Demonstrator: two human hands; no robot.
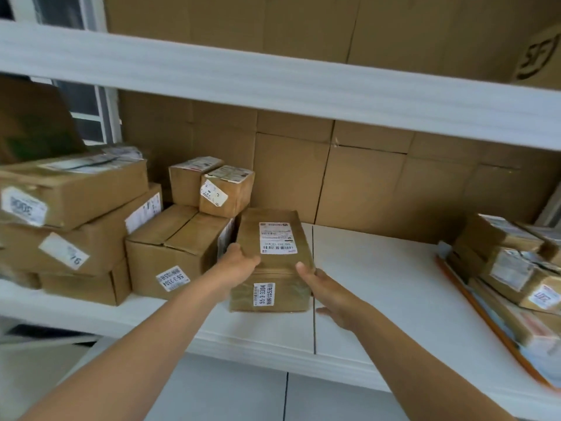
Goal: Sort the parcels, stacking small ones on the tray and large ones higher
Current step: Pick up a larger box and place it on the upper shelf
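**Cardboard parcel flanked by both hands on the white shelf**

Head view: brown cardboard fills most of the frame. At the centre, a tape-wrapped parcel [273,259] stands on the white shelf [379,284], with a shipping label on its top and a barcode sticker reading 55-3-3304 on its near face. The left hand [239,262] lies against the parcel's left top edge, fingers spread flat on the cardboard, open rather than clenched. The right hand [328,296] is at the parcel's right near corner; one fingertip touches the top edge, the other fingers are extended and loose, and whether the palm presses the side I cannot tell.

At 9 o'clock of the parcel, touching or just beside it, sits a wider box [173,253] with a sticker marked 56-3-3304, and two small cube boxes [212,186] rest on it toward 11 o'clock. Further out at 9 o'clock, flat cartons [69,214] are stacked. At 3 o'clock, well apart, an orange-rimmed tray [485,326] carries a pile of small parcels [510,262]. At 12 o'clock, large cartons [303,25] stand on the upper shelf [273,77].
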